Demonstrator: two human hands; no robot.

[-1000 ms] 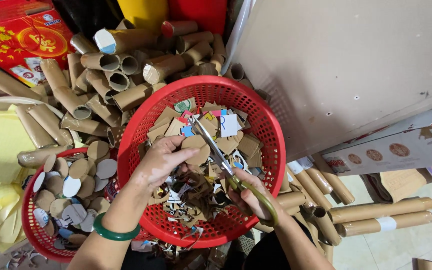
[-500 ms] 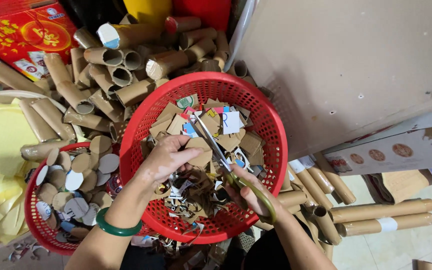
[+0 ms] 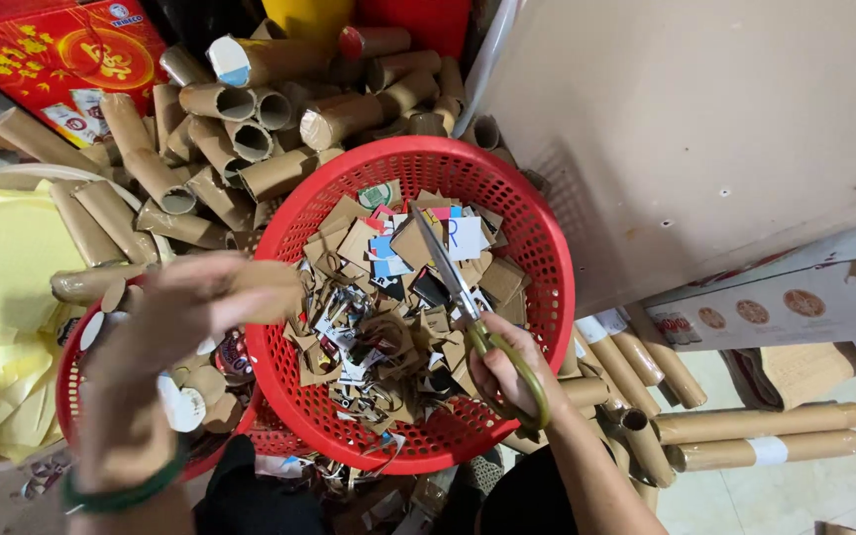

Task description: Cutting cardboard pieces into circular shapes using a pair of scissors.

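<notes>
Head view showed the scissors (image 3: 458,287) gripped by the right hand (image 3: 507,372), fingers clenched through the yellow handles, blades closed over the cardboard scraps (image 3: 378,317) in the large red basket (image 3: 547,248). Left hand (image 3: 185,307), blurred, hovered at the basket's left rim above a smaller red basket (image 3: 76,396); its grip could not be determined. Cardboard tubes (image 3: 240,129) lay piled behind.

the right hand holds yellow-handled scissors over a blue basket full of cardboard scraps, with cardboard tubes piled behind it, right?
Not quite: the basket is red, not blue, as the head view shows. The rest stands: the right hand holds the yellow-handled scissors over it, the cardboard scraps fill it, and cardboard tubes are piled behind it.
</notes>
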